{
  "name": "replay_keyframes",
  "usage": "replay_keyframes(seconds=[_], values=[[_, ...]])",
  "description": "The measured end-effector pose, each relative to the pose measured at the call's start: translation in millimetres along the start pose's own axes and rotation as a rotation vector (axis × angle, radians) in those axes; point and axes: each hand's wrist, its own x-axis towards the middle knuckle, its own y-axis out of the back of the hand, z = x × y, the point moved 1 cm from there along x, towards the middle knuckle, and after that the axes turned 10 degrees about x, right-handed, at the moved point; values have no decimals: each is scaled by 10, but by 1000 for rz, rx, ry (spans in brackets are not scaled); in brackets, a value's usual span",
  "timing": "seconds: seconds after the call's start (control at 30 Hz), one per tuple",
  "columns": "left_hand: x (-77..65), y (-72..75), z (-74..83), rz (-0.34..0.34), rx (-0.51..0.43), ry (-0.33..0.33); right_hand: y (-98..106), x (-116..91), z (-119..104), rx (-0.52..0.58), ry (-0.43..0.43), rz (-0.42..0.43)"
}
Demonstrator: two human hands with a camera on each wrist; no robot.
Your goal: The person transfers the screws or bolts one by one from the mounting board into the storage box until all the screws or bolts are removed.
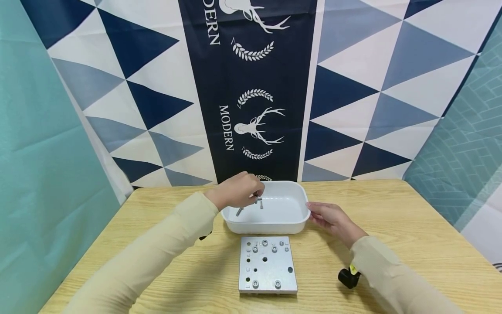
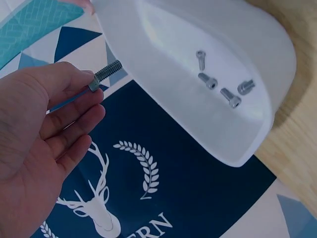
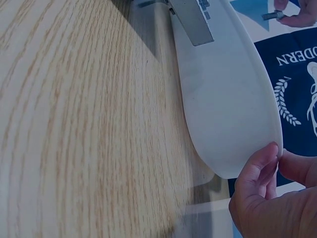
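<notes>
My left hand (image 1: 240, 190) is over the left end of a white tray (image 1: 266, 228). Between its thumb and index finger it pinches a threaded metal bolt (image 2: 108, 71), held near the tray's rim in the left wrist view. Several socket-head bolts (image 2: 231, 98) lie loose on the tray floor. At the tray's right end my right hand (image 1: 330, 219) grips the rim with thumb and fingers, as the right wrist view also shows. In front of the tray lies a square metal plate (image 1: 270, 266) with holes and several socket-head bolts standing in it.
The wooden table (image 1: 188, 270) carries the tray and plate. Behind it hangs a patterned cloth (image 1: 259, 78), close to the tray's far side. A small black device (image 1: 348, 278) is at the right wrist.
</notes>
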Motion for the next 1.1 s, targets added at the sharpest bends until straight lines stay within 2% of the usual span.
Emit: replay_keyframes(seconds=[0.13,0.4,0.6,0.77,1.1], values=[[60,18,-50,0,4,-3,35,5,4,15,-1,-26],[186,64,-115,17,4,-20,27,14,30,43,-11,1],[293,100,-148,13,-56,6,36,28,29,56,0,-7],[381,39,-199,-1,-91,55,27,17,22,68,6,-16],[501,-147,-323,-58,-64,112,9,38,24,44,6,-10]])
